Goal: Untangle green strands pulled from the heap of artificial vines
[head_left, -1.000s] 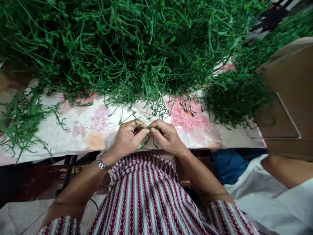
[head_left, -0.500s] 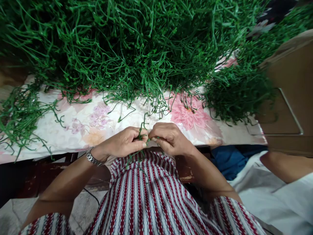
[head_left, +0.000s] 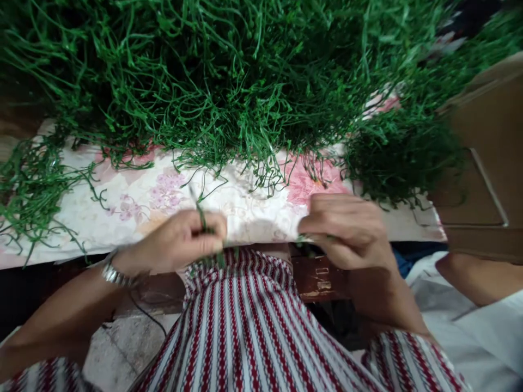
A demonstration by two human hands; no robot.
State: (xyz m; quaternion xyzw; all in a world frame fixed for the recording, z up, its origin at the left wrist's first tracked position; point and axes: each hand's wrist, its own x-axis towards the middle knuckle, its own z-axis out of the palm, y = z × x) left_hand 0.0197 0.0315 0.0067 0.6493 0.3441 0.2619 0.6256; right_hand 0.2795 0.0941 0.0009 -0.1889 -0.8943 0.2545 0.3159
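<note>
Green stems (head_left: 202, 219) pinched in left hand (head_left: 171, 242), blurred green bit (head_left: 303, 238) in right hand's (head_left: 347, 226) closed fingers, both nearside of pile (head_left: 229, 81); likely separating, next needs steady grip.

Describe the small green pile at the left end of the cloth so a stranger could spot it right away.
Find the huge green heap across the back of the flowered cloth. Follow the cloth to its left end, on the same side as the metal watch: the small pile lies there. It's looser than the heap and, unlike the right-hand clump, nowhere near the cardboard.
</note>
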